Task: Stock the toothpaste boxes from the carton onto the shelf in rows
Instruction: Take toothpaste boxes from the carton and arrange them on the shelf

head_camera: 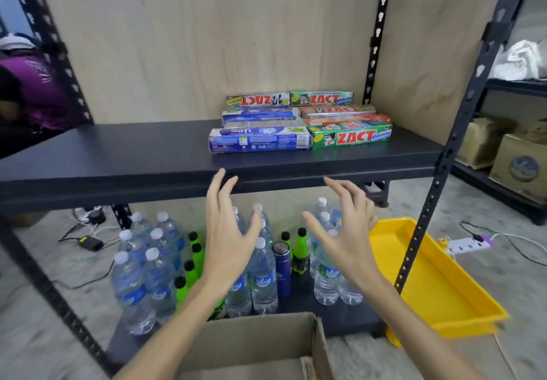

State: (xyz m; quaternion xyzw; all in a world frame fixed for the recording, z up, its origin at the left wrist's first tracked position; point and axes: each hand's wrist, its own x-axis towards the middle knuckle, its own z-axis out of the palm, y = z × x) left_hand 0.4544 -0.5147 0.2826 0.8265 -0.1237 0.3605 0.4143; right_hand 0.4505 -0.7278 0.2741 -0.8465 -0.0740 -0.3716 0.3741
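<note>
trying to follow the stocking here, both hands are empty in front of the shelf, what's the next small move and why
Probably lower both hands into the carton for another box. The left hand and right hand hover open, holding nothing, while the toothpaste boxes fill only the right part of the shelf.

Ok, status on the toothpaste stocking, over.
Both hands, left and right, open, empty. Toothpaste boxes in two columns on shelf. Carton below. Nothing blocking.
</note>
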